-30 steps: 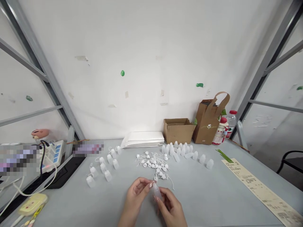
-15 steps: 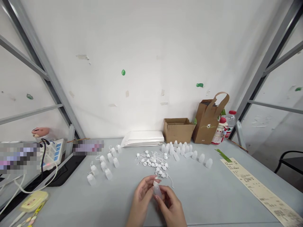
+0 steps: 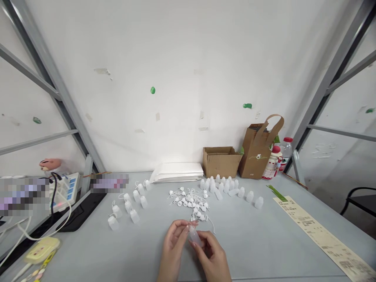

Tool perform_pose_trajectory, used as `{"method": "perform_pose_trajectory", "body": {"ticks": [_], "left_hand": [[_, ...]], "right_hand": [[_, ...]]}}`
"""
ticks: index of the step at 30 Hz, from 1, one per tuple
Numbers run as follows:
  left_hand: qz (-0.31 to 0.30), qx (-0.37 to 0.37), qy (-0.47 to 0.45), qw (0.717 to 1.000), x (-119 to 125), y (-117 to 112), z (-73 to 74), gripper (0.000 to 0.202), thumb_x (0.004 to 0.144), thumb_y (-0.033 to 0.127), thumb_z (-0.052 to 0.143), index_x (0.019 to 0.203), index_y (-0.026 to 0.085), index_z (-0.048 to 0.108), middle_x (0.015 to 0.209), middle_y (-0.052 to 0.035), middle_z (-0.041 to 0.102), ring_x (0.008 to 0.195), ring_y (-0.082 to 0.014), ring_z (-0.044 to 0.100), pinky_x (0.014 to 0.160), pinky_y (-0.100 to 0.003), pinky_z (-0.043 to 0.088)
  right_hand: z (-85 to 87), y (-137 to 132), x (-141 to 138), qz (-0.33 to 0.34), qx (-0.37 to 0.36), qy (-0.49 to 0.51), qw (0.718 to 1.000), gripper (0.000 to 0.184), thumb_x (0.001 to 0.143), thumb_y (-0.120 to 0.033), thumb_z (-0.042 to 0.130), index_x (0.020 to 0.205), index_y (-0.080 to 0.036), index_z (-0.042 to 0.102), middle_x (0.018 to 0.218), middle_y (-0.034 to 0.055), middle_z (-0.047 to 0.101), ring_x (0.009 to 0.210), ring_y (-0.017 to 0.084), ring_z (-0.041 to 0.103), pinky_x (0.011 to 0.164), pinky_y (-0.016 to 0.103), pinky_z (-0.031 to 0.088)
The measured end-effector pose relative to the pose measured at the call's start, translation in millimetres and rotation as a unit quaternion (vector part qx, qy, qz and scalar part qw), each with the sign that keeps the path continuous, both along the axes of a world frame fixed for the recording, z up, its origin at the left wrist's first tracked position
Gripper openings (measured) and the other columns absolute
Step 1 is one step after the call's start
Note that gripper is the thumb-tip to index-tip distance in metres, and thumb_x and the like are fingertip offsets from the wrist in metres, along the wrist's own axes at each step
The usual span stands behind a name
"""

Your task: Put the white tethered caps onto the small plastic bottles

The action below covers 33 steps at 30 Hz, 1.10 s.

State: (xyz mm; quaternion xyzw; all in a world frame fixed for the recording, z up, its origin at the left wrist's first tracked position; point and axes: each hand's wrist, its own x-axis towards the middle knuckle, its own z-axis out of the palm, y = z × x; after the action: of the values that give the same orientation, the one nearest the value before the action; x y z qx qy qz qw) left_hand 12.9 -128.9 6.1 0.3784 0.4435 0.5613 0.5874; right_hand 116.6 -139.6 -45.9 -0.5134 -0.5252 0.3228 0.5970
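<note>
My right hand [image 3: 212,256] grips a small translucent plastic bottle [image 3: 194,236] near the table's front edge. My left hand [image 3: 173,244] pinches the bottle's top, where a small white cap seems to sit; the cap is hard to make out. Just beyond my hands lies a heap of white caps with loops [image 3: 189,203]. A cluster of bare bottles [image 3: 226,187] stands to the right of it. Several capped bottles [image 3: 129,205] stand to the left.
At the back are a stack of white bags [image 3: 178,172], an open cardboard box [image 3: 221,161], a brown paper bag [image 3: 258,150] and drink bottles [image 3: 279,158]. A printed paper strip [image 3: 320,235] lies at right. A power strip [image 3: 63,190], cables and a yellow object [image 3: 41,250] sit at left.
My hands shifted slightly right and nearer together on the bottle, and the left fingers moved onto its top. The view barely moved.
</note>
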Motion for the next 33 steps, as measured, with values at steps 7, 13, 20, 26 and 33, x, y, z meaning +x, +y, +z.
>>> {"method": "perform_pose_trajectory", "body": {"ticks": [7,13,20,26,33], "left_hand": [[-0.022,0.003,0.030,0.999,-0.4,-0.9,-2.3,0.026,0.068,0.040,0.062,0.083,0.019,0.065,0.100,-0.0083,0.069,0.100,-0.0264,0.060,0.086,-0.035,0.045],[-0.001,-0.013,0.019,1.000,0.0,-2.6,-0.4,0.025,0.066,0.043,0.063,0.074,0.019,0.063,0.095,-0.0086,0.071,0.096,-0.0268,0.062,0.084,-0.036,0.047],[0.003,-0.008,-0.006,1.000,3.1,-0.1,-7.4,0.027,0.061,0.040,0.069,0.075,0.019,0.062,0.091,-0.0098,0.073,0.098,-0.0270,0.061,0.084,-0.035,0.047],[-0.034,-0.016,-0.004,0.999,6.4,-0.9,-10.4,0.030,0.063,0.040,0.068,0.085,0.019,0.067,0.102,-0.0097,0.070,0.106,-0.0268,0.056,0.091,-0.034,0.044],[-0.054,-0.043,-0.015,0.997,5.0,-1.1,-8.1,0.028,0.068,0.036,0.060,0.087,0.017,0.069,0.105,-0.0100,0.068,0.110,-0.0283,0.052,0.093,-0.035,0.040]], "right_hand": [[0.9,0.6,-0.2,0.012,-0.017,0.018,1.000,0.031,0.072,-0.050,0.061,0.081,-0.022,0.069,0.067,0.0013,0.061,0.058,0.016,0.054,0.054,0.022,0.046],[2.1,-0.3,-1.0,-0.010,-0.001,-0.001,1.000,0.030,0.072,-0.051,0.061,0.079,-0.022,0.068,0.067,0.0010,0.062,0.057,0.015,0.054,0.054,0.021,0.046],[-7.8,1.4,-2.3,-0.024,-0.002,-0.009,1.000,0.029,0.071,-0.050,0.063,0.074,-0.021,0.065,0.062,-0.0012,0.057,0.053,0.013,0.050,0.052,0.020,0.044],[-12.7,1.5,-2.4,-0.017,-0.006,-0.009,1.000,0.031,0.073,-0.051,0.059,0.076,-0.021,0.064,0.065,-0.0011,0.057,0.054,0.014,0.050,0.053,0.021,0.043],[-9.3,1.0,-2.6,-0.004,-0.010,-0.002,1.000,0.027,0.074,-0.048,0.060,0.077,-0.022,0.065,0.066,-0.0004,0.058,0.056,0.014,0.050,0.054,0.021,0.042]]}}
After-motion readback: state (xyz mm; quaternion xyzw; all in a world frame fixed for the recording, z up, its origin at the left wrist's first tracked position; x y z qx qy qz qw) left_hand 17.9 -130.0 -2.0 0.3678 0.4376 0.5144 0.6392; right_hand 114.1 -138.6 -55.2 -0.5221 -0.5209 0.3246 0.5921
